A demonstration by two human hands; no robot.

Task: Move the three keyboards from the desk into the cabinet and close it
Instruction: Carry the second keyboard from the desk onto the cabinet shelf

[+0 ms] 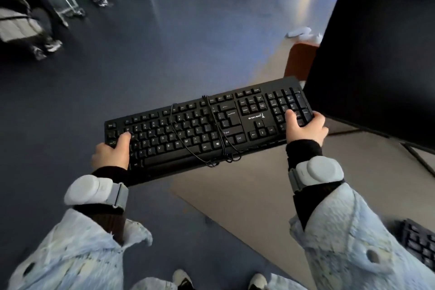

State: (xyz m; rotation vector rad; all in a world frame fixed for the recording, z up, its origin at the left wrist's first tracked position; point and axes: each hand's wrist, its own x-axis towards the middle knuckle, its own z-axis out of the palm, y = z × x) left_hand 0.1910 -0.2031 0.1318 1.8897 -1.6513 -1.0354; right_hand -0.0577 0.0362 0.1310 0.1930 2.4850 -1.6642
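Note:
A black full-size keyboard (200, 125) with its thin black cable wound around its middle is held in the air, partly over the floor and partly over the desk corner. My left hand (113, 152) grips its left end, thumb on the keys. My right hand (304, 128) grips its right end by the number pad. A second black keyboard (417, 241) lies on the desk at the lower right edge of view, mostly cut off. No cabinet can be made out.
The beige desk (247, 195) runs from the centre to the right, with a large dark monitor (376, 63) on it. Dark blue floor spreads to the left. A person's legs and bags (26, 23) are at the far left. A brown chair back (300, 60) stands behind the desk.

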